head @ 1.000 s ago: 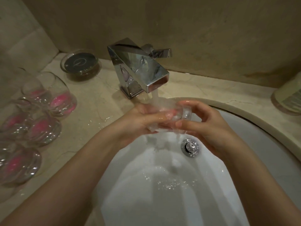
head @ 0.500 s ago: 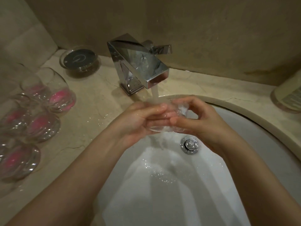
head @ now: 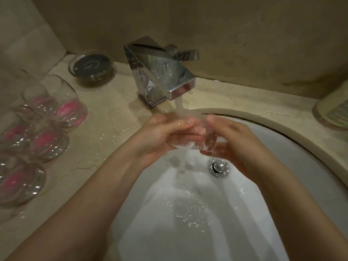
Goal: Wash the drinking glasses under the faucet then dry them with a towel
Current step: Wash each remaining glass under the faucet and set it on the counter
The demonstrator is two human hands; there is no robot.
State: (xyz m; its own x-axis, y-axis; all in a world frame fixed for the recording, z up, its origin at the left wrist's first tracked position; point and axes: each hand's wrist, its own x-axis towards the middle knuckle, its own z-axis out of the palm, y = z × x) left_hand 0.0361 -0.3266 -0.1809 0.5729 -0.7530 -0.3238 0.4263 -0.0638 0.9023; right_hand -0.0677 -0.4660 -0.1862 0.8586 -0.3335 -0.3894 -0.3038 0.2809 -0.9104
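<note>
A clear drinking glass lies on its side under the running water from the chrome faucet, above the white sink. My left hand grips the glass from the left, fingers curled over it. My right hand holds its right end, thumb on top and fingers beneath. Most of the glass is hidden by my fingers and the water. Several more clear glasses with pink bases stand on the counter at the left.
A round glass dish with a dark lid sits at the back left of the beige stone counter. A pale container stands at the far right. The drain plug lies just below my hands. The counter near the sink is wet.
Both hands have kept the glass under the stream and turned it a little; my right thumb now lies over its top. The view has shifted slightly.
</note>
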